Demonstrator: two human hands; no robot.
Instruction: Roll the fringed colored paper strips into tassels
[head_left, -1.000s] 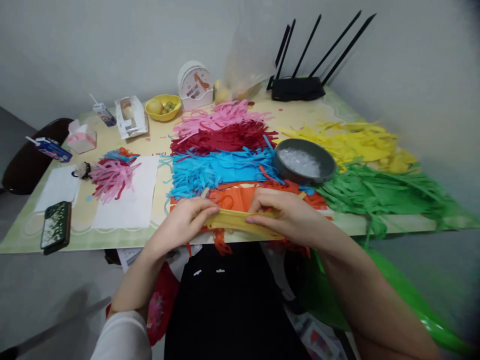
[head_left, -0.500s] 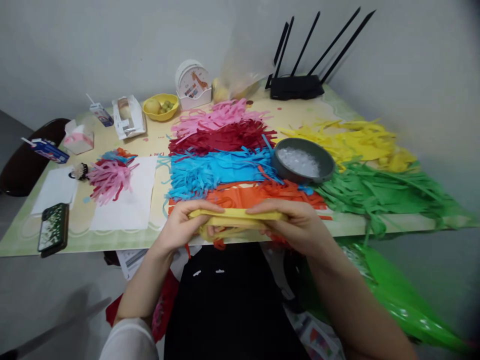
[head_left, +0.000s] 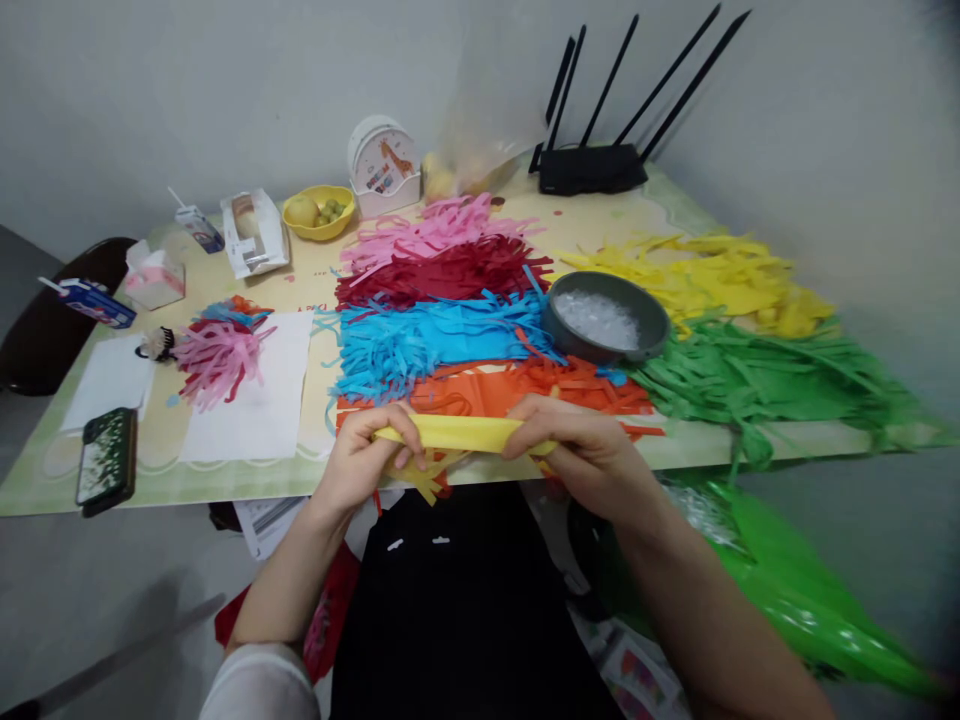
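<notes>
A folded yellow paper fringe [head_left: 466, 434] is stretched level between my two hands, over the table's front edge. My left hand [head_left: 375, 450] pinches its left end, and loose yellow strips hang below. My right hand [head_left: 574, 445] grips the other end with fingers bent over the top. Just behind the hands lies orange fringed paper [head_left: 487, 390]. Beyond it are rows of blue [head_left: 465, 335], dark red [head_left: 450, 272] and pink fringe [head_left: 457, 225]. The undersides of the fingers are partly hidden by the paper.
A grey bowl [head_left: 606, 318] of clear pieces stands right of centre, beside yellow [head_left: 720, 275] and green fringe [head_left: 772, 380]. At left lie a phone [head_left: 107, 458], white sheets [head_left: 251, 420] and a multicoloured tassel [head_left: 221, 350]. A black router [head_left: 592, 170] stands at the back.
The yellow fringe has turned so its flat band faces me more. My fingers have shifted to curl over its top, and the loose strips now hang lower at left.
</notes>
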